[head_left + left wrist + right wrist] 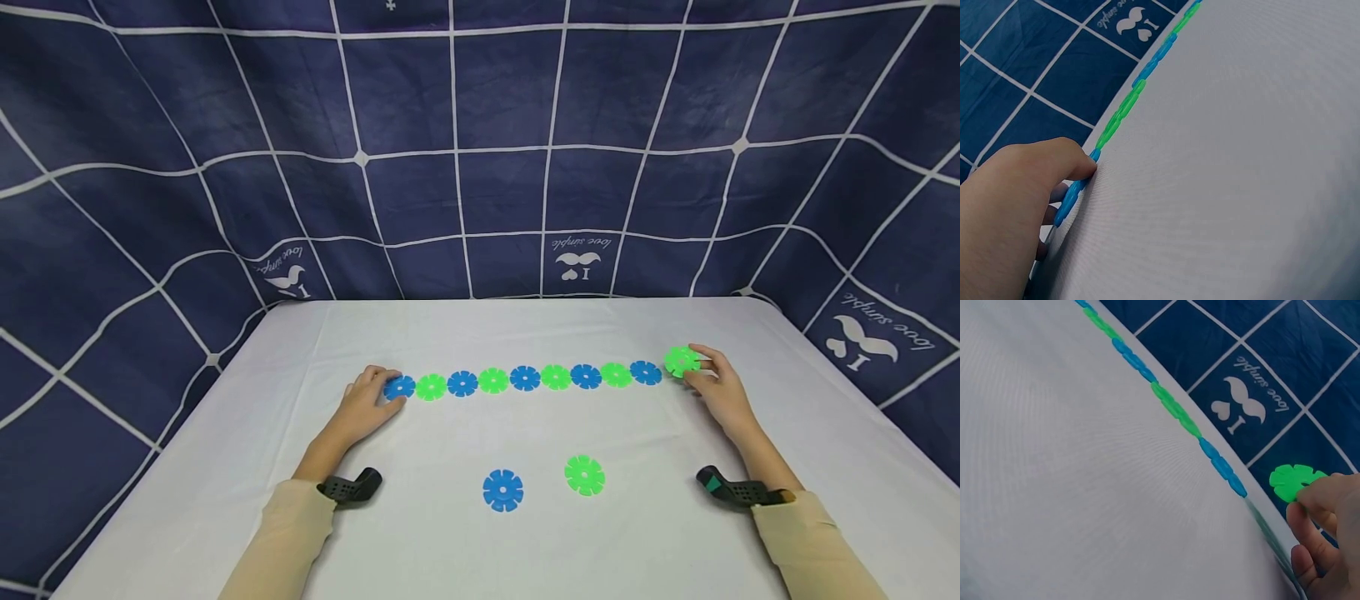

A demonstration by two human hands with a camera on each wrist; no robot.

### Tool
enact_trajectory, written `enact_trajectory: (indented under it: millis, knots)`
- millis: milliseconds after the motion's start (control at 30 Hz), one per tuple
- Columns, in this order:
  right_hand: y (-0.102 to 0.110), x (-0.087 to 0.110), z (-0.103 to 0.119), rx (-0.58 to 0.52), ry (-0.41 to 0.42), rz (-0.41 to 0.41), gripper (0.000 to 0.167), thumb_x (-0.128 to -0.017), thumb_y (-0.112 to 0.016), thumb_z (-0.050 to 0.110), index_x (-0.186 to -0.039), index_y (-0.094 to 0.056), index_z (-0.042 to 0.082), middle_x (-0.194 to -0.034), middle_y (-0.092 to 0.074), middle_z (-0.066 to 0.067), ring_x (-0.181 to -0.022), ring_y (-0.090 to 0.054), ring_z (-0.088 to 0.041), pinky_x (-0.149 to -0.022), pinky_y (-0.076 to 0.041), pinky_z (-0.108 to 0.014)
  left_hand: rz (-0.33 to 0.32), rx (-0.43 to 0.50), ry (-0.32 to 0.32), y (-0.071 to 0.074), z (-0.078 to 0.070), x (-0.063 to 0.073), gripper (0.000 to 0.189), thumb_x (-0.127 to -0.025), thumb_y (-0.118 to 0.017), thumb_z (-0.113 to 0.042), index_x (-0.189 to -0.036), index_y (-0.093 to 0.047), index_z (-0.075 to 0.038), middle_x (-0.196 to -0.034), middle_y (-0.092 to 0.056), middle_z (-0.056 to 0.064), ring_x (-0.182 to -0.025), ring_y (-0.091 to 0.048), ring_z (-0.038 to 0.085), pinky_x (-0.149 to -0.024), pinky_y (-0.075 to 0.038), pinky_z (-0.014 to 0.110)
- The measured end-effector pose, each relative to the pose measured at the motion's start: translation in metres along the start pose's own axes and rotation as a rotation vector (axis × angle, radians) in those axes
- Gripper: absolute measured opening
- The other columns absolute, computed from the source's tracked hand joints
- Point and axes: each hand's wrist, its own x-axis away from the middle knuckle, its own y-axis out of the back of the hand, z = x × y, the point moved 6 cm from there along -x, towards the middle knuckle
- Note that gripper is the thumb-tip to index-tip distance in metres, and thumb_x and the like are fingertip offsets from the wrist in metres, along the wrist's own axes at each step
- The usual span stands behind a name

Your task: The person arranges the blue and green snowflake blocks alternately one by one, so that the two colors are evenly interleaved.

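Observation:
A row of notched plastic snowflake discs, blue alternating with green, runs across the white table. At its left end my left hand (367, 403) has thumb and fingers on opposite edges of a blue disc (1070, 199), which lies flat. Beside that one is a green disc (431, 387). My right hand (722, 392) pinches another green disc (1291, 481) between thumb and fingers. This held disc is raised and tilted above the tabletop in the right wrist view, just beyond the blue disc (646, 372) at the row's right end.
Nearer the person, a loose blue disc (502, 490) and a loose green disc (584, 475) lie on the table (450, 550). A dark blue curtain with white grid lines (502, 192) hangs behind and at both sides. Each wrist wears a black band.

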Motion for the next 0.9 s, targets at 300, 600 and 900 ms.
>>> enact_trajectory:
  millis: [300, 600, 900]
  knots:
    - [-0.002, 0.000, -0.006, 0.061, -0.016, -0.031, 0.052, -0.092, -0.046, 0.017, -0.139, -0.027, 0.003, -0.115, -0.045, -0.021, -0.067, -0.045, 0.013, -0.056, -0.042, -0.016, 0.005, -0.001, 0.015, -0.001, 0.001, -0.001, 0.052, -0.084, -0.057, -0.033, -0.127, -0.048, -0.007, -0.127, -0.043, 0.017, -0.119, -0.041, 0.034, -0.093, -0.029, 0.048]
    - [-0.006, 0.000, -0.005, 0.218, 0.049, -0.063, 0.044, -0.091, -0.048, 0.011, -0.131, -0.039, -0.003, -0.109, -0.050, -0.026, -0.085, -0.056, -0.020, -0.061, -0.041, -0.017, 0.013, 0.001, 0.025, -0.002, 0.002, -0.001, 0.052, -0.084, -0.057, -0.033, -0.128, -0.047, -0.007, -0.127, -0.042, 0.017, -0.119, -0.040, 0.034, -0.094, -0.029, 0.049]
    - [-0.013, 0.000, -0.007, 0.336, 0.099, -0.012, 0.037, -0.090, -0.048, 0.009, -0.123, -0.046, -0.007, -0.105, -0.044, -0.027, -0.087, -0.044, -0.031, -0.071, -0.038, -0.039, 0.010, 0.004, 0.016, -0.001, 0.001, -0.001, 0.052, -0.084, -0.057, -0.032, -0.128, -0.047, -0.007, -0.126, -0.043, 0.018, -0.118, -0.041, 0.034, -0.093, -0.028, 0.048]
